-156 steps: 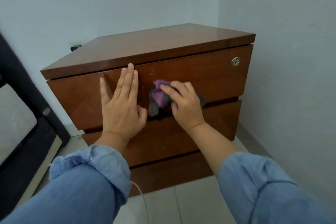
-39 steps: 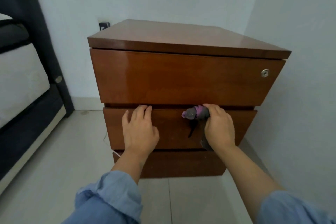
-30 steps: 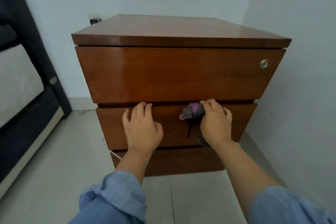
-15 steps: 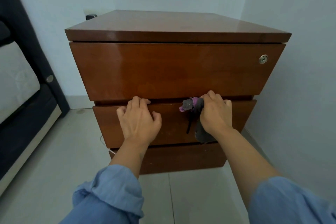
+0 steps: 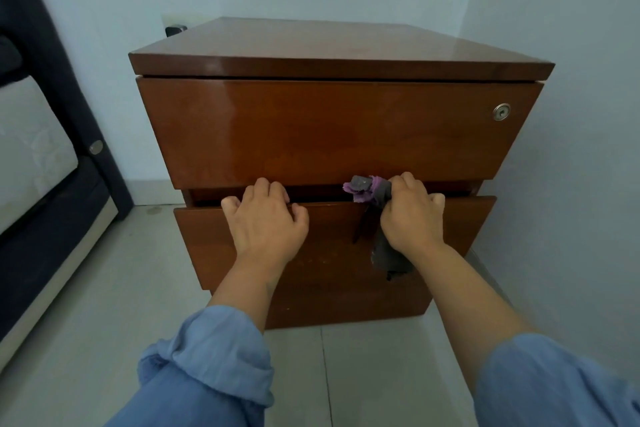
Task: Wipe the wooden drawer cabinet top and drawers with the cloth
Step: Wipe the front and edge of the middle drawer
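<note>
Head view: right hand (image 5: 410, 218) clutches cloth (image 5: 367, 189) at middle drawer (image 5: 332, 243) edge.

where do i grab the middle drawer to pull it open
Probably by its top edge, from the front: hook fingers into the dark gap under the top drawer. The middle drawer shows no handle, and both the left hand and right hand already curl there.

Pale tiled floor (image 5: 86, 305) carries the wooden cabinet (image 5: 329, 135), seemingly flush.
</note>
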